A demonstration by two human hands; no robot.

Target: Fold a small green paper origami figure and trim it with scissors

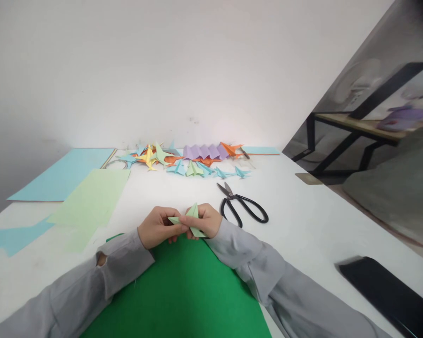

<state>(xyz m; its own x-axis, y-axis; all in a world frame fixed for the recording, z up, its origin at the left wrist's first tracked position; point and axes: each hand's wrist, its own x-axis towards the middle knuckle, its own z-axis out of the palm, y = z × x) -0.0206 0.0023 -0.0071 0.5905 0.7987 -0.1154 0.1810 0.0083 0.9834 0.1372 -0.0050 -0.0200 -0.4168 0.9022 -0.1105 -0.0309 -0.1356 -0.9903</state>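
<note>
A small light-green folded paper plane [195, 212] is held between both hands above the far end of a green sheet [190, 286]. My left hand [160, 226] is closed, pinching the pointed left end of the folded paper between thumb and fingers. My right hand [208, 219] grips its other side, the thumb pressed on top and the fingers curled underneath. One fold stands up between the hands; part of the paper is hidden by the fingers. Black-handled scissors [238, 199] lie just beyond my right hand, their blades slightly apart.
Folded paper planes [193, 169] in several colours line the wall, with a pleated purple paper [202, 151] among them. Blue sheets [63, 171] and light-green sheets [91, 195] lie on the left. A black flat object [387, 291] rests at the right, near the table's edge.
</note>
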